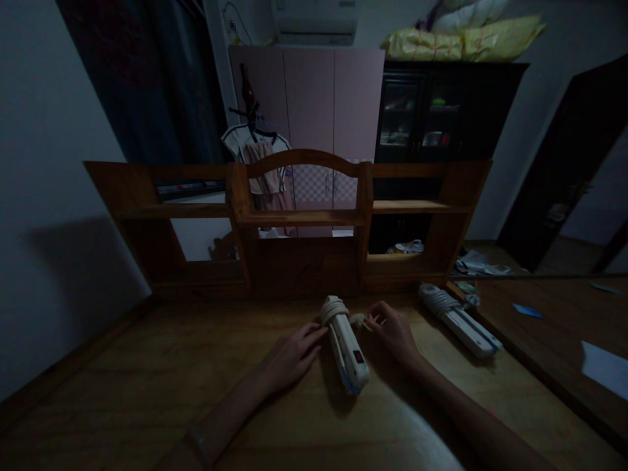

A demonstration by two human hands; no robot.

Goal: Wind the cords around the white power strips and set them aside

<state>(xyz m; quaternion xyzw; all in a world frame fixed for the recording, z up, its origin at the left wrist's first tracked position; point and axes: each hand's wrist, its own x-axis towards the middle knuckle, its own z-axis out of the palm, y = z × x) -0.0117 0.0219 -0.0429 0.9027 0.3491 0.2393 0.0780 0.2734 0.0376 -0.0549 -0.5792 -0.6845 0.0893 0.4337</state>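
Observation:
A white power strip [347, 350] lies on the wooden desk in front of me, with its cord [335, 310] wound round the far end. A dark red switch [358, 356] shows near its close end. My left hand [296, 353] rests at the strip's left side, fingers stretched out and fingertips against it. On the other side, my right hand [390, 327] pinches the loose end of the cord [360, 320], close to the strip. Dim light hides the exact shape of that end.
A second power strip [464, 325] with wound cord lies to the right. A wooden shelf unit [299, 219] stands along the desk's back edge. Beyond the right edge, a lower brown surface [554, 340] holds a blue card [527, 310] and white paper [606, 367].

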